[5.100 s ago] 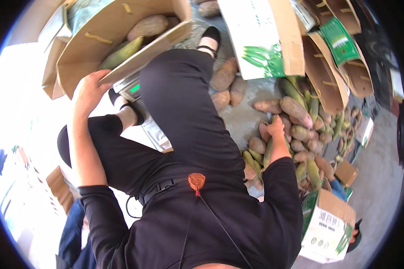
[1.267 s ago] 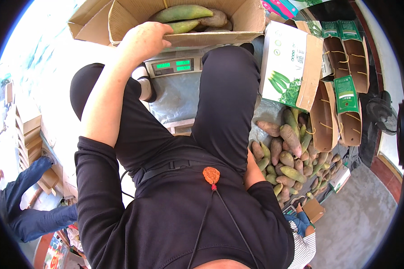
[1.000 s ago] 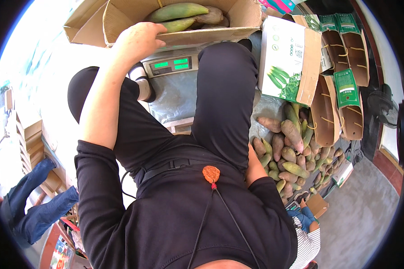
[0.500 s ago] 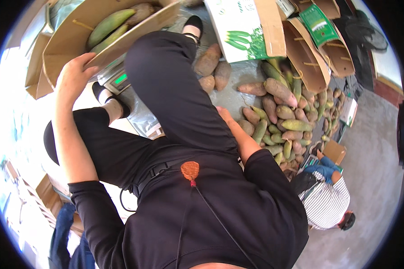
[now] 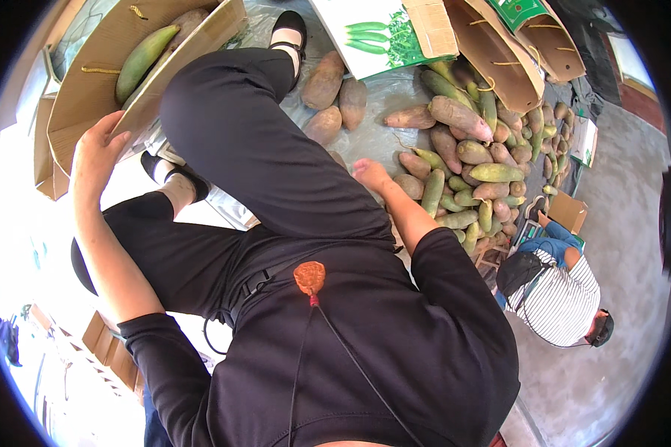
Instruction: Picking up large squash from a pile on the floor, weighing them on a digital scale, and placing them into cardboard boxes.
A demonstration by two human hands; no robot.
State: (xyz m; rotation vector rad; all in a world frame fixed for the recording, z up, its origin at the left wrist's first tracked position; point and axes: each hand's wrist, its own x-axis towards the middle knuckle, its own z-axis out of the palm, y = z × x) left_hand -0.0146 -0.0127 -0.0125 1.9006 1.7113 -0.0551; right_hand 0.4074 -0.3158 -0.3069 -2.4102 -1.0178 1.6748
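Observation:
My left hand (image 5: 99, 154) grips the near edge of an open cardboard box (image 5: 156, 93), thumb and fingers at its rim. Inside the box lie a long green radish (image 5: 143, 61) and a browner root (image 5: 188, 28), partly hidden by the box wall. My right hand (image 5: 370, 174) is beside my bent right leg, its fingers curled and nothing visible in them. Close by it lies a pile of green radishes and brownish, soil-stained roots (image 5: 458, 118). A few loose brown roots (image 5: 324, 80) rest on the plastic sheet between my leg and the pile.
A white and green printed carton (image 5: 373, 37) stands beyond the loose roots. Open brown cartons with rope handles (image 5: 499, 56) lie behind the pile. At the right, a person in a striped shirt (image 5: 563, 298) sits near a small carton (image 5: 568, 214). Grey floor (image 5: 626, 223) extends beyond.
My right hand has come out more fully from behind my right leg. My left hand stays at the box edge. The view has shifted, so box and leg appear farther left.

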